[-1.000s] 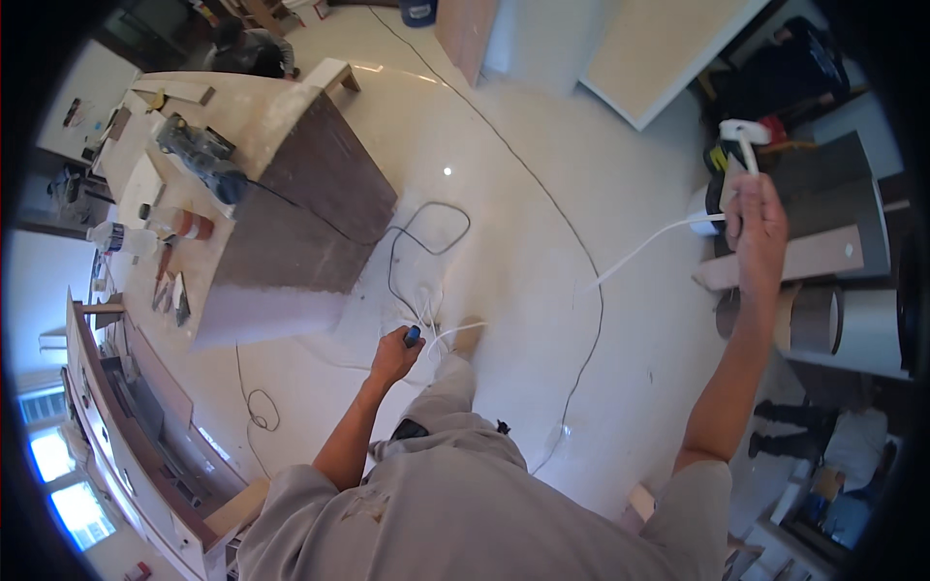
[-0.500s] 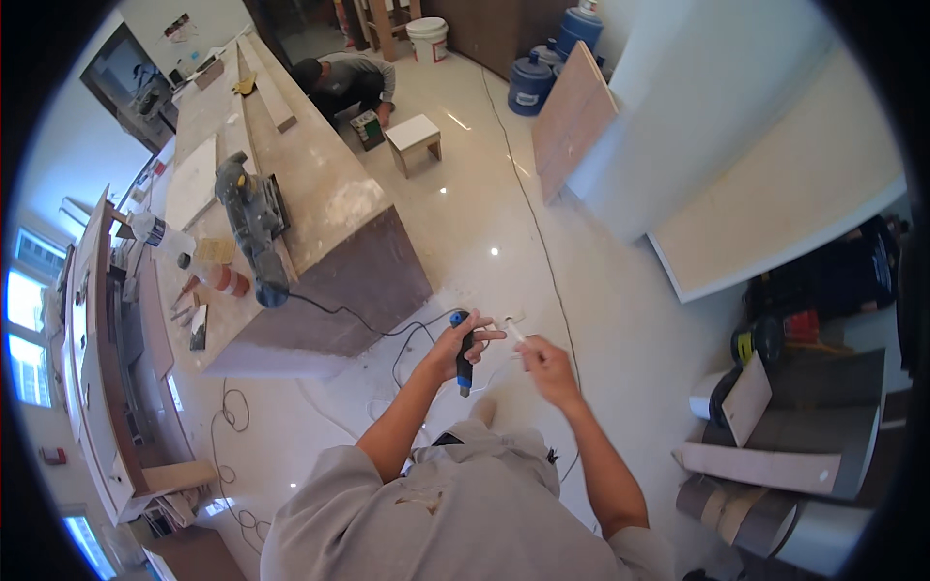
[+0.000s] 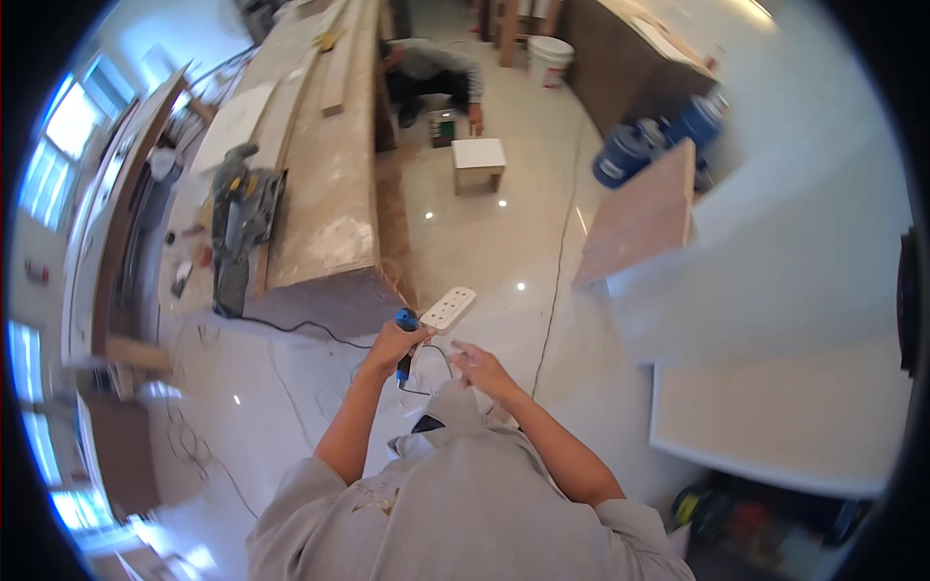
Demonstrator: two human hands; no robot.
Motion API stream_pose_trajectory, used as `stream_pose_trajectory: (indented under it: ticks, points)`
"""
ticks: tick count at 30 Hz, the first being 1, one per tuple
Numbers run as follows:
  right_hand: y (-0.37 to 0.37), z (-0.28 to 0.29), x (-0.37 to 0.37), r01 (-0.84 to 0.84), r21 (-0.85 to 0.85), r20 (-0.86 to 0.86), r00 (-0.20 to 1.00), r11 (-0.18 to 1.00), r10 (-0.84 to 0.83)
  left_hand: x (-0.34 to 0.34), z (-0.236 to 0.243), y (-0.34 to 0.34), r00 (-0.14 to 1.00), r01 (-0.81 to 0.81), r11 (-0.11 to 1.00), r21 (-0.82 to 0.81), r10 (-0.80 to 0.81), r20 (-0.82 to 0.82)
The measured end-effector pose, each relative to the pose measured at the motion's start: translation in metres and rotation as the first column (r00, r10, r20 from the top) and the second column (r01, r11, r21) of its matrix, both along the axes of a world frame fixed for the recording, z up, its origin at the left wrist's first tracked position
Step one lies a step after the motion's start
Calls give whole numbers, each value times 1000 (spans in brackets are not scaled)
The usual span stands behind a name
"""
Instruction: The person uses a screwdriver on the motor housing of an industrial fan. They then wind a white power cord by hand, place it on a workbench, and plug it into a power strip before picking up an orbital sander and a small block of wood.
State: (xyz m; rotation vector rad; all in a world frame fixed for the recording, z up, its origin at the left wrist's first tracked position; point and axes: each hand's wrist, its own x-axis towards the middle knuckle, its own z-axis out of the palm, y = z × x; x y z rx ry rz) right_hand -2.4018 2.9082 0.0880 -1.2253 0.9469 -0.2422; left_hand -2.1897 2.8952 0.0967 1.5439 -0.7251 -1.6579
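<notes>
My left hand [image 3: 392,347] grips a black-and-blue hand tool [image 3: 405,321], its exact kind unclear, together with a white power strip [image 3: 448,308] that sticks out forward and right, its white cord hanging by the fingers. Just right of it, below the strip, my right hand [image 3: 477,370] has its fingers apart, near a dark cord and holding nothing I can see. Ahead and left, a power sander [image 3: 242,208] lies on a dusty wooden worktop [image 3: 325,223], its black cord running down past the worktop's near end.
Another person [image 3: 431,73] crouches behind the worktop near a green container [image 3: 444,131] and a small stool [image 3: 478,153]. Blue water jugs [image 3: 620,155], a leaning board [image 3: 635,223] and a pale panel [image 3: 765,416] line the right. Cords cross the glossy floor [image 3: 513,252]. A long cabinet [image 3: 121,223] stands left.
My right hand has come down from the far right to beside my left and let go of the power strip, which my left hand now holds with the tool. The view has shifted.
</notes>
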Motion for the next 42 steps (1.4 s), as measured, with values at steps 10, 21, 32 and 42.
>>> stream_pose_trajectory:
  ticks: [10,21,32,42]
  points:
    - [-212,-18,2,126,572,325,872,810,-365,-54,-8,-105,958,-122,965,-231,176,227]
    - [-348,18,112,-321,326,298,927,889,226,9,60,-138,659,-673,738,-52,630,411]
    - [-389,42,188,-690,201,340,715,695,611,-42,45,-119,-175,-978,-160,-131,978,113]
    - [-384,35,203,-769,239,320,639,593,700,28,-110,-45,-276,-957,-197,-212,840,467]
